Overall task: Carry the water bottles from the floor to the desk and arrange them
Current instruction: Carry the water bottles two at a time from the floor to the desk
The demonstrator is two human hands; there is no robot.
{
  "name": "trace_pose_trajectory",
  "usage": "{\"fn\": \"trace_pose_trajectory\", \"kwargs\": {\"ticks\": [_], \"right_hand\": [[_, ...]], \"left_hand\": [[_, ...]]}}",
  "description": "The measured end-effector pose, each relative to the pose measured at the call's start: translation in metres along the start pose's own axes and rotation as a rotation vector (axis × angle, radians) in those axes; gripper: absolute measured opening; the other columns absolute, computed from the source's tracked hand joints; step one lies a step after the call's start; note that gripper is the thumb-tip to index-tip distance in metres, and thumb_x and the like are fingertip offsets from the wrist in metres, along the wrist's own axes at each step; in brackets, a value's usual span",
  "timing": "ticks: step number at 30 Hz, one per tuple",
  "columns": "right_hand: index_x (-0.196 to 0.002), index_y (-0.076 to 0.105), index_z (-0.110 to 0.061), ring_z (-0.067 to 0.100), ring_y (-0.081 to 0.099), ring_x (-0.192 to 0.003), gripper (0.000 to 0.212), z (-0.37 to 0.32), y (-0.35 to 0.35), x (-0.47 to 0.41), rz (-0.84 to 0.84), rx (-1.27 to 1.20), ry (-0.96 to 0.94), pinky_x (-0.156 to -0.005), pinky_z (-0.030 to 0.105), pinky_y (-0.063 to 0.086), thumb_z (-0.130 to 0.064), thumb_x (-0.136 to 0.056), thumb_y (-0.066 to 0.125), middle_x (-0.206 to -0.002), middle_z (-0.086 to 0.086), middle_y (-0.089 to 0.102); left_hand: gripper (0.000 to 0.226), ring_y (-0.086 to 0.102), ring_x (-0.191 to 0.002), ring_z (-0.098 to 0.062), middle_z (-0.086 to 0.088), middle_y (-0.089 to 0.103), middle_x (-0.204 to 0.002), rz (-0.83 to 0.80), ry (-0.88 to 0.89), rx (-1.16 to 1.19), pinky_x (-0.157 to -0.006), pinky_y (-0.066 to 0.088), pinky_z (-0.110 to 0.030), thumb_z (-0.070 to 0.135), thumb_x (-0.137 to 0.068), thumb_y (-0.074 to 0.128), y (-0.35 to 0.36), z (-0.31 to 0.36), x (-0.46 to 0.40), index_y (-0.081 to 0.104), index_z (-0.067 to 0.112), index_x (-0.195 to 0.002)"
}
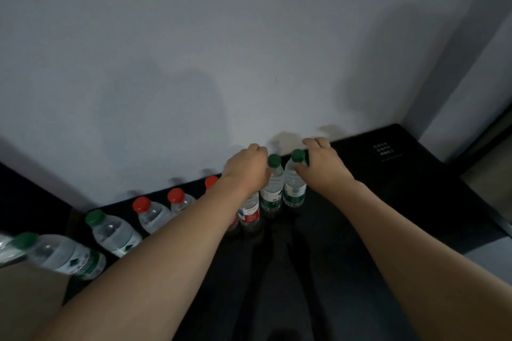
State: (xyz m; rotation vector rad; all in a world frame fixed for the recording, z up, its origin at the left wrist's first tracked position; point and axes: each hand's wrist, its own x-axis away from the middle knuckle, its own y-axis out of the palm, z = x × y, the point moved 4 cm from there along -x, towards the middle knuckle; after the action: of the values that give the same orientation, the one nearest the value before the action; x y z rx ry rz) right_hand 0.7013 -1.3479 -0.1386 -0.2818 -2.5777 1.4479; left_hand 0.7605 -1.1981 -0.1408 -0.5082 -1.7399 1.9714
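1. The desk [401,202] is black and stands against a pale wall [249,35]; every place below is given from the desk.
2. A row of water bottles stands upright along the desk's back edge, close to the wall.
3. The right hand [321,163] is at the right end of the row, fingers and thumb curled round the neck of a green-capped bottle [295,188], just under the cap.
4. A second green-capped bottle [273,193] stands just left of it, the two touching or nearly so.
5. The left hand [248,168] is beside that second bottle's cap, fingers curled; I cannot tell whether it grips this bottle or the one hidden beneath the wrist.
6. Under the left wrist stands a red-labelled bottle [249,213], its cap hidden.
7. Further left along the back edge are three red-capped bottles: one [211,182] mostly behind the forearm, then one [180,200], then one [151,214].
8. Near the desk's left end stands a green-capped bottle [115,232], and another [63,256] at the left edge, blurred and leaning in the wide-angle view.
9. A small white-print label [387,150] lies on the desk's back right corner, too small to read.
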Motion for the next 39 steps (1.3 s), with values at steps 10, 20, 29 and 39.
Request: {"fn": "trace_pose_trajectory", "kwargs": {"ticks": [10,20,29,39], "right_hand": [[-0.142,0.039,-0.01,0.027,0.036,-0.134,0.057,-0.081,-0.007,0.096,0.057,-0.045,-0.178,-0.113,0.037,0.031,-0.022,-0.09,0.059,-0.145,0.008,0.038],[-0.145,0.037,-0.011,0.026,0.035,-0.136,0.058,-0.189,0.033,0.144,-0.017,-0.014,-0.355,-0.113,0.037,0.03,-0.026,-0.092,0.055,-0.147,0.008,0.037],[-0.144,0.038,-0.011,0.027,0.036,-0.135,0.059,-0.295,0.093,0.186,-0.124,0.042,-0.493,-0.113,0.037,0.029,-0.024,-0.09,0.057,-0.146,0.009,0.038],[-0.144,0.038,-0.013,0.03,0.038,-0.131,0.059,-0.435,0.184,0.266,-0.273,0.039,-0.686,-0.11,0.038,0.032,-0.024,-0.089,0.057,-0.145,0.008,0.039]], "left_hand": [[0.046,0.043,-0.131,-0.028,-0.012,0.046,-0.145,0.273,-0.123,0.033,-0.109,0.034,-0.037,0.029,-0.099,0.05,-0.035,-0.041,0.14,0.047,0.007,-0.139],[0.041,0.047,-0.127,-0.03,-0.013,0.052,-0.139,0.363,-0.329,-0.007,-0.11,0.033,-0.04,0.023,-0.097,0.051,-0.064,-0.115,0.253,0.052,0.006,-0.134],[0.042,0.046,-0.125,-0.034,-0.016,0.05,-0.139,0.409,-0.505,-0.008,-0.111,0.032,-0.043,0.02,-0.094,0.055,-0.085,-0.198,0.358,0.053,0.002,-0.132],[0.048,0.04,-0.132,-0.031,-0.013,0.042,-0.147,0.414,-0.801,-0.028,-0.114,0.025,-0.041,0.022,-0.094,0.05,-0.094,-0.303,0.524,0.046,0.005,-0.139]]}}
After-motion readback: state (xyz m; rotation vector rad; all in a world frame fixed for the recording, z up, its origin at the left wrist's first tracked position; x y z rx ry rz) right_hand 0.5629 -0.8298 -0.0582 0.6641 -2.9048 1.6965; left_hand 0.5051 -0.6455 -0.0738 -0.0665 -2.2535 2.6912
